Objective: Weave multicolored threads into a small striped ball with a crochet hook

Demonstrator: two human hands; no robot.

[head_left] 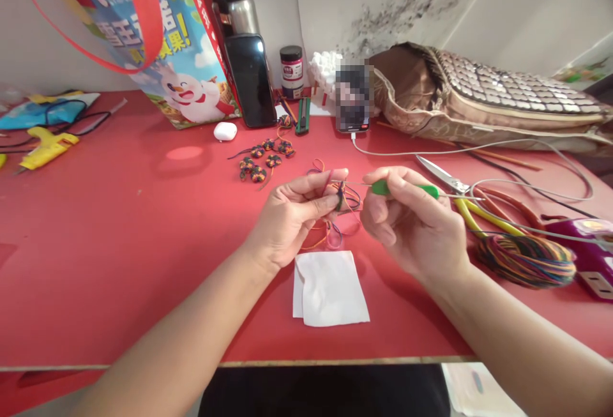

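the slim, green-handled metal hook points to nine o'clock, axis nearly nine-to-three, at one o'clock from the tissue; right hand fingers clamp it, left hand fingers pinch multicoloured yarn.

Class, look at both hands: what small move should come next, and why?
Probably catch the strand with the hook: the right hand holds the hook with its shaft reaching the knotted piece, while the left hand pinches that piece, the strand lying over its index finger.
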